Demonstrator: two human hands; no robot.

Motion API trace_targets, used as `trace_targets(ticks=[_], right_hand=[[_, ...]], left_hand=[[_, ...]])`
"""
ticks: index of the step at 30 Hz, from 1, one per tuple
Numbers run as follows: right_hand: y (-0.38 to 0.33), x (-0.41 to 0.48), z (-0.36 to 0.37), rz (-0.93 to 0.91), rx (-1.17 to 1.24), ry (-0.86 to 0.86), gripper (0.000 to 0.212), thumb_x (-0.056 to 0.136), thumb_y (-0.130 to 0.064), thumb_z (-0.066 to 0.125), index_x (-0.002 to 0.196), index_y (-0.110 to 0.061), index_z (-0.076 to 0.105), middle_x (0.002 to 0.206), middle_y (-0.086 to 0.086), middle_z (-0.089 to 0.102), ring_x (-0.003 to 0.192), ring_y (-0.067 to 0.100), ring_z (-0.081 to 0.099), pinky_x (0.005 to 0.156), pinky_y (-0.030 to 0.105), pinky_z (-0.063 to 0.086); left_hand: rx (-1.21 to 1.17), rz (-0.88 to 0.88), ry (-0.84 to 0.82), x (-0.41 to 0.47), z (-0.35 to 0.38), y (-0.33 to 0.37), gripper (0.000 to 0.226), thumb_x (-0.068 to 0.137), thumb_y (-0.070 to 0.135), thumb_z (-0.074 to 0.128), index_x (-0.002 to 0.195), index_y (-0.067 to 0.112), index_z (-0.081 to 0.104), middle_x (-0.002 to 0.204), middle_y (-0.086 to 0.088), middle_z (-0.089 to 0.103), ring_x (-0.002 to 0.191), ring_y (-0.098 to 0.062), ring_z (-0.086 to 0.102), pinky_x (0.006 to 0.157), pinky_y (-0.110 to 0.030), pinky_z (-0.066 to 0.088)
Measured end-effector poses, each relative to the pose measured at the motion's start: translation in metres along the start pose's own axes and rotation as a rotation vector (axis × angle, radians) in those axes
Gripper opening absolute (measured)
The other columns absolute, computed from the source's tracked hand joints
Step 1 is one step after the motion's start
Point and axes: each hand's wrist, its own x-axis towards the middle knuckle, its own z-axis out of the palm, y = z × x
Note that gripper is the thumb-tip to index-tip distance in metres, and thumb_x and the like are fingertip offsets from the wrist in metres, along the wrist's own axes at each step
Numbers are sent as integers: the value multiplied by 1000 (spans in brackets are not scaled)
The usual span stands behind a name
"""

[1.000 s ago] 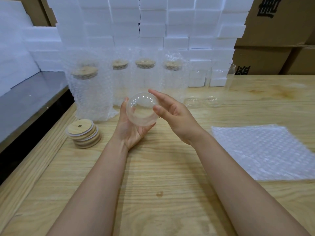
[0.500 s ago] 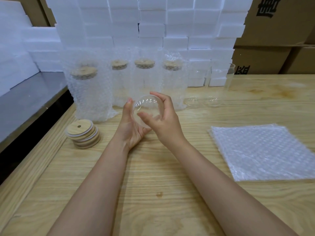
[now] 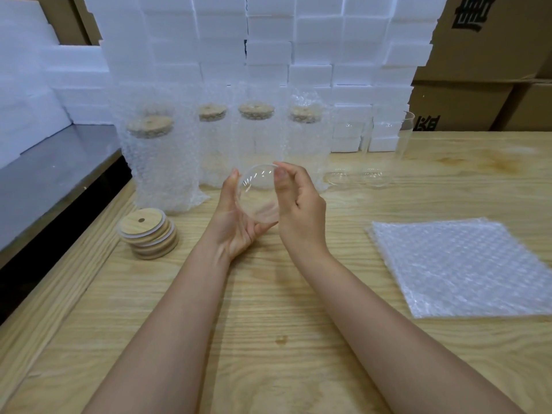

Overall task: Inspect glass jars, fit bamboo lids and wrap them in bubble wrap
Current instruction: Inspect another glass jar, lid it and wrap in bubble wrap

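A clear glass jar [image 3: 257, 194] is held above the wooden table [image 3: 268, 294], its round base turned toward me. My left hand [image 3: 236, 222] cradles it from below and the left, thumb up along its side. My right hand [image 3: 298, 210] grips its right side, thumb and fingers curled over the rim of the base. A stack of bamboo lids [image 3: 148, 233] lies to the left. A pile of bubble wrap sheets [image 3: 466, 264] lies to the right.
Several lidded jars wrapped in bubble wrap [image 3: 158, 162] stand in a row behind my hands. Two bare glass jars [image 3: 379, 150] stand at the back right. White foam blocks [image 3: 268, 49] and cardboard boxes [image 3: 484, 55] line the back. A grey ledge [image 3: 44, 180] runs along the left.
My right hand has come in from an open reach and closed round the jar's right side. The jar has turned slightly and shifted right between both hands.
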Motion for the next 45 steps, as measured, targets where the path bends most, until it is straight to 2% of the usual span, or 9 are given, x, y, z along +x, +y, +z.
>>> trace_targets(ticks=[15, 19, 22, 26, 30, 33, 35, 41, 45], right_hand=[[3, -3, -1, -112, -43, -4, 38, 99, -29, 38, 118, -10, 64, 121, 0, 66, 115, 4, 56, 101, 23, 42], [11, -20, 3, -59, -56, 49, 54, 86, -51, 53, 126, -15, 58, 132, 0, 47, 121, 14, 48, 100, 40, 44], [13, -35, 11, -60, -80, 64, 83, 66, -60, 67, 136, -24, 39, 128, -5, 30, 115, 4, 41, 95, 22, 45], [18, -37, 17, -30, -122, 103, 79, 62, -35, 87, 120, -31, 33, 120, -10, 24, 115, 9, 37, 97, 28, 44], [18, -36, 16, -8, -55, 161, 74, 63, -25, 87, 109, -36, 30, 116, -19, 25, 112, 18, 42, 97, 40, 45], [13, -34, 16, 23, 146, 167, 66, 63, -26, 83, 106, -35, 33, 122, -3, 33, 106, 20, 48, 92, 44, 49], [11, -32, 18, 45, 244, 186, 62, 63, -31, 78, 106, -33, 33, 125, 6, 35, 104, 23, 52, 91, 46, 50], [11, -32, 20, 184, 410, 216, 63, 59, -57, 71, 101, -32, 32, 102, -10, 48, 91, 3, 60, 83, 26, 52], [13, -35, 26, 403, 649, 265, 62, 68, -57, 62, 105, -17, 34, 118, 8, 54, 103, 9, 62, 84, 42, 58]], left_hand=[[103, -6, 72, 2, -1, 2, 70, 95, 62, 24, 81, 20, 79, 95, -1, 74, 87, -14, 70, 70, -25, 56], [186, 0, 189, 3, 0, 3, 63, 88, 62, 36, 116, 14, 66, 105, -8, 69, 87, -23, 67, 70, -32, 53], [289, -11, 303, 5, -2, 1, 92, 77, 65, 56, 152, 22, 24, 137, -20, 49, 90, -34, 58, 69, -37, 47], [396, 161, 279, 5, 1, -4, 95, 68, 49, 71, 146, 51, 17, 126, -8, 54, 74, -22, 65, 61, -32, 46], [383, 151, 278, 7, 7, -6, 134, 42, 60, 87, 152, 31, 17, 150, -14, 38, 118, -27, 56, 78, -38, 56], [302, 138, 242, 5, 15, -8, 103, 61, 82, 59, 141, 20, 42, 128, -8, 62, 109, -23, 66, 81, -39, 58], [175, 141, 234, 7, 14, -11, 95, 80, 79, 28, 148, 13, 33, 132, -17, 57, 101, -25, 69, 74, -37, 58], [187, 77, 162, 7, 13, -14, 98, 78, 77, 26, 144, 6, 38, 141, -22, 49, 110, -32, 63, 92, -46, 49], [262, 54, 170, 6, 10, -15, 89, 85, 76, 17, 126, 7, 56, 112, -11, 69, 101, -25, 65, 87, -45, 51]])
